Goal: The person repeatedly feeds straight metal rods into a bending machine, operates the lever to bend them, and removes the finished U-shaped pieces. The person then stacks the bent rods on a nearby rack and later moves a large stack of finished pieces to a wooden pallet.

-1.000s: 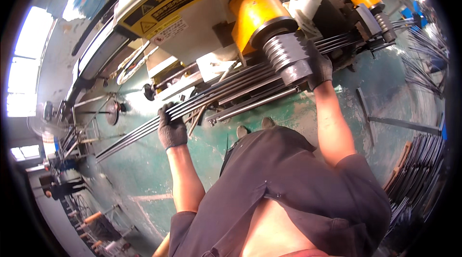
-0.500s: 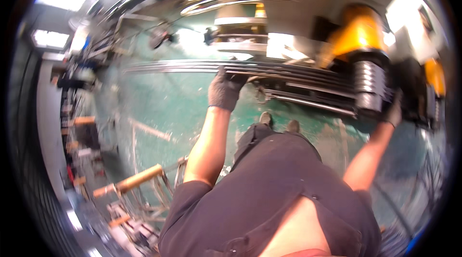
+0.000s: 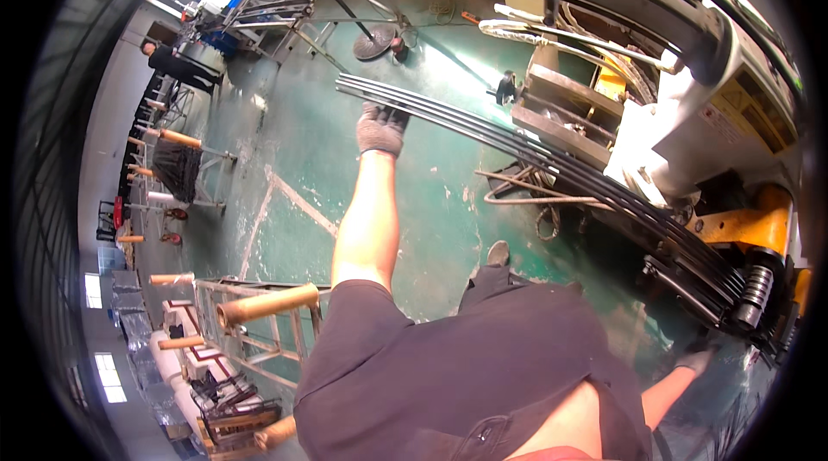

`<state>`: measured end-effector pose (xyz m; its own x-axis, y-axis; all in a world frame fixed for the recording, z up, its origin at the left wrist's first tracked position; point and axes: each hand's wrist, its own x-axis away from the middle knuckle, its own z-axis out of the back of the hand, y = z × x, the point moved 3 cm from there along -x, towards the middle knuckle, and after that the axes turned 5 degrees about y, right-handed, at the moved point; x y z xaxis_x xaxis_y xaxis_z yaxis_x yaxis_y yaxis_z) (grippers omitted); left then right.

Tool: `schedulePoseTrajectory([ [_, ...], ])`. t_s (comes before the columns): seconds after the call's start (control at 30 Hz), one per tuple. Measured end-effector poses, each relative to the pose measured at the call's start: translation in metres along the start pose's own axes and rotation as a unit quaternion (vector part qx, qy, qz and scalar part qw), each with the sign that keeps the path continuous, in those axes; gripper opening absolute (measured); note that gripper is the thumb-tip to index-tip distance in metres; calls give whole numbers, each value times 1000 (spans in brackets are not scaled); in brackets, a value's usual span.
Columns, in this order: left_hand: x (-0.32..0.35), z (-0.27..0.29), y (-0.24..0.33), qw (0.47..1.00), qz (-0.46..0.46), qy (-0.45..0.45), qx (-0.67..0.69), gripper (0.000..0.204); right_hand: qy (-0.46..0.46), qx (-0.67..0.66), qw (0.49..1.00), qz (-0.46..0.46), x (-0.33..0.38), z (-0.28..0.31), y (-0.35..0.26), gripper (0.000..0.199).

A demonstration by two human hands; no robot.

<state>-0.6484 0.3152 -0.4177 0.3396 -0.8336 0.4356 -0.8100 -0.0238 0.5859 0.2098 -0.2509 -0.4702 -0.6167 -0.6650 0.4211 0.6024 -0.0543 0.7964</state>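
The left hand (image 3: 380,129) is now nearer the free ends of the slim, dark metal rods (image 3: 604,189), which slope from upper centre to lower right above scuffed green floor (image 3: 431,219), toward a ridged steel cylinder (image 3: 755,293). Its knit-gloved fingers touch the rods; how tightly that grip closes, I cannot tell. The gloved right hand (image 3: 697,357), lower right, is near the cylinder, its grip too obscured to judge.

the yellow-black sign (image 3: 761,107) on the pale machine (image 3: 679,149) is unreadable
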Motion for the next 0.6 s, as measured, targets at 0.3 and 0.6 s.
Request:
schedulePoseTrajectory([
  [0.3, -149, 17, 108, 999, -28, 34, -16, 39, -173, 41, 963, 204, 141, 20, -182, 59],
  [0.6, -164, 9, 111, 978, -25, -93, -184, 28, -220, 29, 955, 197, 186, 5, -177, 61],
])
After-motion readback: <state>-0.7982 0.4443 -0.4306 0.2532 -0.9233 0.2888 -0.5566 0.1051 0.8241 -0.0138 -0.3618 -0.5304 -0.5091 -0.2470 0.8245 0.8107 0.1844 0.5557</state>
